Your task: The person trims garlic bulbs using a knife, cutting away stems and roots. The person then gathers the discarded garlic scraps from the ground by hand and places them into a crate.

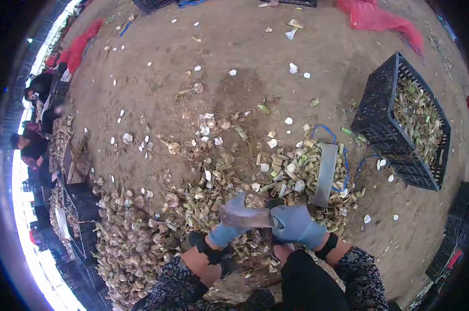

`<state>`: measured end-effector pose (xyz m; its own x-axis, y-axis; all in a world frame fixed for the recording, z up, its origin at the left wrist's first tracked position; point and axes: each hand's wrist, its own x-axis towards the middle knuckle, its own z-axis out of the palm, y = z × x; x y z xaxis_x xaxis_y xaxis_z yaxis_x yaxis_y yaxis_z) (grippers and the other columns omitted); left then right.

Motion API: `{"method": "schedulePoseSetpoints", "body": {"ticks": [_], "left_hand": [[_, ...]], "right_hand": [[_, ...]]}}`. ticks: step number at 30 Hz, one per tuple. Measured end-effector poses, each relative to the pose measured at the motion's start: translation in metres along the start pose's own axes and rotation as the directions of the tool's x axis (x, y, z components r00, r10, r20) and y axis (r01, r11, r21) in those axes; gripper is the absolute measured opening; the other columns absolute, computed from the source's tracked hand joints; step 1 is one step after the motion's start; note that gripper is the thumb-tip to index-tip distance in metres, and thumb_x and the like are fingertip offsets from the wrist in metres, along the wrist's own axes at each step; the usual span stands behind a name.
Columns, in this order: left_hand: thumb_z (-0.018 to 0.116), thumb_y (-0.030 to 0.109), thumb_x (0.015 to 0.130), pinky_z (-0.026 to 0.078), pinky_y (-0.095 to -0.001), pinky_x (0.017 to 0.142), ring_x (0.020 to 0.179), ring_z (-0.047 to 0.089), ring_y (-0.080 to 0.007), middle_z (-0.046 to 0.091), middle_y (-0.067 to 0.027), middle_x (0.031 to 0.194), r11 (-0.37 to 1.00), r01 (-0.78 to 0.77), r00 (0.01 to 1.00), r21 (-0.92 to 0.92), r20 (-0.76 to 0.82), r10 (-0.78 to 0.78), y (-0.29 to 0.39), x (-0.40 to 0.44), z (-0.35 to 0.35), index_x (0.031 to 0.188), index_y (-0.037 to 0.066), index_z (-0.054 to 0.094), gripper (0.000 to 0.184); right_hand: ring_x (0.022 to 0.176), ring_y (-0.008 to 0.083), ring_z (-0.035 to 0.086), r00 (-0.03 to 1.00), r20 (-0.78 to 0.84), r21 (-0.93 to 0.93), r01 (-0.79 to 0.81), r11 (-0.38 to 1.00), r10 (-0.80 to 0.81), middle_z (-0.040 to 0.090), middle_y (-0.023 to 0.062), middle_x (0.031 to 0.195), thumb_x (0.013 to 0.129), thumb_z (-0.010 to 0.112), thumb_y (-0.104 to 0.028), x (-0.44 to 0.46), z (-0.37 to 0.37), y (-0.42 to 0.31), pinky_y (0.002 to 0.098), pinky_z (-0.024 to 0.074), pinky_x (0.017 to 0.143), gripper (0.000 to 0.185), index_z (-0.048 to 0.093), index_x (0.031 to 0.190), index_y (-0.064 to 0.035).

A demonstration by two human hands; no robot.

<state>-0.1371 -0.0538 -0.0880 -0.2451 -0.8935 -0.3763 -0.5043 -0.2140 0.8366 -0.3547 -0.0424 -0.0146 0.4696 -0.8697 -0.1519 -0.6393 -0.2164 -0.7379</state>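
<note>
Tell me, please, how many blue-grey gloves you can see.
2: one on the left hand, partly behind the knife; one on the right hand. Others may be hidden among the people at far left.

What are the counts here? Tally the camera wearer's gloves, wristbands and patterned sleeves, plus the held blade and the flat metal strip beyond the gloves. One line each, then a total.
Blue-grey gloves: 2
Black wristbands: 2
Patterned sleeves: 2
Held blade: 1
Flat metal strip: 1
Total: 8
</note>
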Motion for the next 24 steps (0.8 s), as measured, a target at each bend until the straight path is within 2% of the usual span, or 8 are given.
{"method": "schedulePoseSetpoints", "body": {"ticks": [3, 6, 9, 11, 12, 19, 21, 24], "left_hand": [[0.076, 0.029, 0.069, 0.049, -0.0357, 0.062, 0.068, 0.063, -0.0246, 0.064, -0.014, 0.077, 0.986, 0.057, 0.998, -0.154, 0.017, -0.055, -0.014, 0.0, 0.005, 0.1, -0.002, 0.056, 0.048], [0.076, 0.029, 0.07, 0.051, -0.0351, 0.064, 0.071, 0.065, -0.0235, 0.066, -0.0147, 0.083, 0.982, -0.161, 0.986, 0.095, 0.052, 0.157, 0.06, -0.004, -0.015, 0.095, 0.001, 0.058, 0.042], [0.076, 0.027, 0.068, 0.052, -0.0351, 0.067, 0.073, 0.067, -0.0236, 0.067, -0.0137, 0.084, 0.866, 0.063, 0.998, -0.497, 0.011, -0.066, 0.081, -0.006, -0.017, 0.097, 0.003, 0.06, 0.041], [0.075, 0.026, 0.067, 0.053, -0.0346, 0.065, 0.073, 0.067, -0.0225, 0.067, -0.0124, 0.08, 0.995, 0.034, 0.991, 0.098, -0.13, -0.021, 0.096, -0.01, -0.034, 0.101, 0.004, 0.059, 0.043], [0.075, 0.026, 0.067, 0.053, -0.0346, 0.065, 0.073, 0.067, -0.0225, 0.067, -0.0124, 0.08, 0.994, 0.034, 0.992, 0.104, -0.127, -0.02, 0.115, -0.016, -0.046, 0.101, 0.004, 0.059, 0.043], [0.073, 0.033, 0.069, 0.052, -0.0422, 0.064, 0.073, 0.064, -0.0364, 0.066, -0.0158, 0.082, 0.911, -0.076, 0.958, 0.406, -0.225, 0.18, 0.091, 0.001, -0.112, 0.1, 0.003, 0.057, 0.046], [0.07, 0.042, 0.069, 0.051, -0.0451, 0.067, 0.077, 0.065, -0.0363, 0.066, -0.0166, 0.083, 0.704, -0.114, 0.981, 0.701, 0.193, -0.033, 0.054, 0.007, -0.146, 0.106, 0.002, 0.057, 0.056], [0.067, 0.059, 0.068, 0.05, -0.0441, 0.074, 0.087, 0.063, -0.0343, 0.066, -0.0162, 0.093, 0.412, -0.265, 0.638, 0.872, 0.479, -0.603, -0.002, -0.001, -0.198, 0.112, 0.009, 0.06, 0.067]], "right_hand": [[0.06, 0.0314, 0.06, 0.999, -0.045, -0.006, 0.001, 1.0, -0.001, 0.058, 0.0092, 0.069, 0.065, 0.065, -0.022, 0.006, -0.005, 0.0, 0.0409, 0.0475, 0.053, 0.02, 0.057, 0.079, -0.011], [0.065, 0.0303, 0.063, 1.0, 0.006, -0.099, -0.018, 0.995, 0.019, 0.062, 0.0083, 0.072, 0.069, 0.062, -0.023, 0.007, 0.004, 0.018, 0.0425, 0.0498, 0.057, 0.017, 0.059, 0.082, -0.0134], [0.066, 0.0306, 0.063, 1.0, -0.011, -0.002, 0.013, 1.0, -0.013, 0.063, 0.0091, 0.074, 0.069, 0.062, -0.024, 0.016, 0.0, 0.022, 0.0421, 0.0501, 0.057, 0.017, 0.06, 0.081, -0.013], [0.068, 0.0306, 0.064, 0.979, 0.058, -0.179, -0.183, 0.967, 0.196, 0.064, 0.0103, 0.074, 0.07, 0.062, -0.024, 0.019, 0.012, 0.054, 0.0412, 0.0505, 0.058, 0.016, 0.06, 0.08, -0.0124], [0.07, 0.0307, 0.064, 0.909, 0.089, -0.36, -0.353, 0.864, 0.408, 0.064, 0.0114, 0.074, 0.071, 0.062, -0.024, 0.015, 0.014, 0.07, 0.0404, 0.0509, 0.06, 0.016, 0.06, 0.08, -0.0118], [0.057, 0.0282, 0.061, 0.873, -0.24, 0.225, -0.376, 0.899, 0.425, 0.061, 0.0114, 0.065, 0.068, 0.069, -0.022, 0.014, -0.019, 0.061, 0.0376, 0.0463, 0.054, 0.027, 0.06, 0.084, -0.0015], [0.054, 0.0198, 0.057, 0.823, -0.117, 0.427, -0.463, 0.777, 0.555, 0.059, 0.0085, 0.062, 0.068, 0.069, -0.02, 0.015, -0.011, 0.06, 0.0331, 0.0459, 0.054, 0.025, 0.06, 0.082, -0.0016], [0.053, 0.0126, 0.053, 0.849, -0.047, 0.369, -0.475, 0.799, 0.527, 0.057, 0.0067, 0.06, 0.068, 0.069, -0.018, 0.001, 0.001, 0.065, 0.0289, 0.0445, 0.052, 0.022, 0.06, 0.08, -0.0014]]}}
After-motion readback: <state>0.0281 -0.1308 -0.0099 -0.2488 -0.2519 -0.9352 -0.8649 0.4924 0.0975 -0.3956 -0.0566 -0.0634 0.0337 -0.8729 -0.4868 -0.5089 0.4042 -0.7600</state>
